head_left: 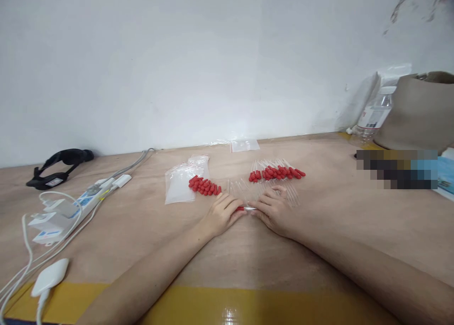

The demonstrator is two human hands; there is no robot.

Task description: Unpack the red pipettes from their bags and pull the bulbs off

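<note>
Just above the table, my left hand (220, 216) is closed on a red rubber bulb (240, 208), mostly hidden by the fingers. My right hand (275, 214) pinches a clear glass dropper tube (250, 208), whose near end meets the bulb; how deep it sits inside cannot be seen. Loose red rubber bulbs (204, 186) lie piled beyond my left hand. Bare glass tubes (236, 188) are spread behind both hands, partly covered by the right one. Farther back rests a row of droppers with red bulbs (278, 172), their glass ends pointing toward the wall.
Clear plastic zip bags (179, 185) lie at the left of the bulbs, another plastic bag (245, 145) by the wall. A power strip (87, 202) with chargers and cables, plus a black strap (58, 166), occupy the left. At right stand a plastic bottle (376, 112) and a grey-brown container (418, 112).
</note>
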